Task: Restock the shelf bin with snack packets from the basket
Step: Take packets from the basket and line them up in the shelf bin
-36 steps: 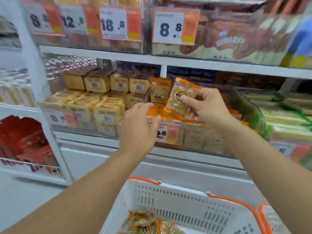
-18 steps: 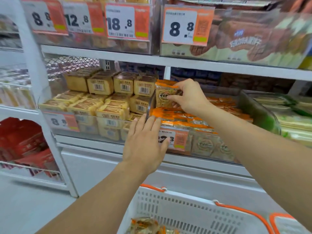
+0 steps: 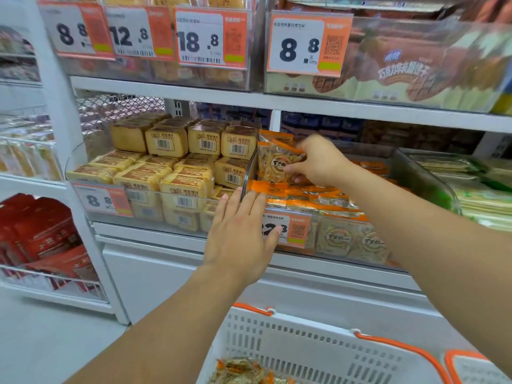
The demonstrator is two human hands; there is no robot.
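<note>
A clear shelf bin on the middle shelf holds several orange-edged snack packets. My right hand grips one snack packet, standing it upright at the bin's back left corner. My left hand lies flat with straight fingers against the bin's front left corner, partly covering its price tag. Below, a white basket with orange handles holds more of the same packets at the frame's bottom edge.
A neighbouring bin of tan boxed cakes sits left of the snack bin. Green-edged packets fill the bin to the right. The upper shelf with price tags hangs close above. Red packs sit on a lower left rack.
My right hand carried the packet from in front of the bin down into its back left corner. My left hand dropped a little and flattened against the bin's front.
</note>
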